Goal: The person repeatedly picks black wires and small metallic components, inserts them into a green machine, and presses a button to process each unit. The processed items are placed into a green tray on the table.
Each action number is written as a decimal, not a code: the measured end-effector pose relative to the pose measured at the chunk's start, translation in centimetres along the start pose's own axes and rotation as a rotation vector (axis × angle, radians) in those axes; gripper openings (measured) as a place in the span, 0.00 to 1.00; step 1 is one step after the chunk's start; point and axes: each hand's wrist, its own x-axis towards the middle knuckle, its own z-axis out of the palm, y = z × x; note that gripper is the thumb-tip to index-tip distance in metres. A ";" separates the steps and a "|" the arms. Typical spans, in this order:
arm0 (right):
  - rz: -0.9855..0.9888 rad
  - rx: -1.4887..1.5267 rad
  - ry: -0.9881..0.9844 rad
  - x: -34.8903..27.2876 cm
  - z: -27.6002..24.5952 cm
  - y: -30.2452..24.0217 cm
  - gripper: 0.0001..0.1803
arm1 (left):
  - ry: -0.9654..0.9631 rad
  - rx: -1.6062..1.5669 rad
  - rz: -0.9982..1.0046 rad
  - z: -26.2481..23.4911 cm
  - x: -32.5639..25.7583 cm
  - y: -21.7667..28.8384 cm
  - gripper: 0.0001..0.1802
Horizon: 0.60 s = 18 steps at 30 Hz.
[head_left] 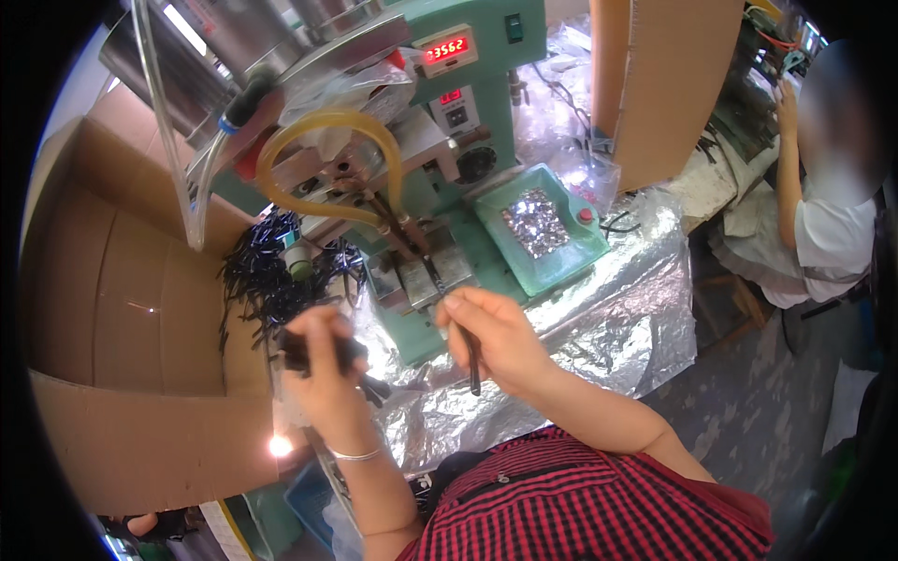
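Note:
My right hand (496, 341) is closed round a slender dark stick-like tool (474, 374), perhaps tweezers. Its far end reaches up to the metal electrodes (402, 234) of a green bench machine (496, 93). Blurred by motion, my left hand (323, 374) is curled round a dark bundle (297, 351), probably black strips like those in the heap. That heap of thin black strips (271, 271) lies just beyond it, left of the machine's base. On the right, a green tray (575, 252) holds many small shiny metal pieces (535, 222).
Crinkled foil (599, 327) covers the bench. An open cardboard box (140, 299) stands at the left, and a cardboard panel (669, 93) rises at the back right. A yellowish hose (398, 154) loops over the machine. Another person (832, 215) sits at the far right.

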 end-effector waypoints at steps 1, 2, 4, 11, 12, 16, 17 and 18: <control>0.000 0.007 -0.005 0.2 0.1 0.2 0.15 | 0.000 -0.023 0.054 0.1 0.4 0.9 0.11; -0.002 0.014 -0.009 0.2 0.3 0.5 0.15 | -0.040 -0.052 0.087 0.0 0.8 1.5 0.13; 0.015 0.004 0.002 -0.1 0.7 0.5 0.15 | -0.126 -0.090 0.155 0.5 1.0 3.2 0.14; -0.045 -0.026 0.054 -0.5 0.8 0.4 0.14 | -0.122 -0.067 0.357 2.9 3.2 3.0 0.16; -0.058 -0.061 0.053 -0.4 0.8 0.3 0.15 | -0.117 -0.088 0.356 3.1 3.2 3.0 0.16; -0.087 -0.087 0.038 -0.4 1.0 0.4 0.14 | -0.118 -0.066 0.345 2.8 3.4 2.8 0.17; -0.095 -0.105 0.046 -0.4 0.9 0.4 0.14 | -0.118 -0.065 0.347 2.9 3.4 2.8 0.17; -0.101 -0.120 0.051 -0.4 1.0 0.5 0.14 | -0.117 -0.060 0.351 2.9 3.5 2.9 0.17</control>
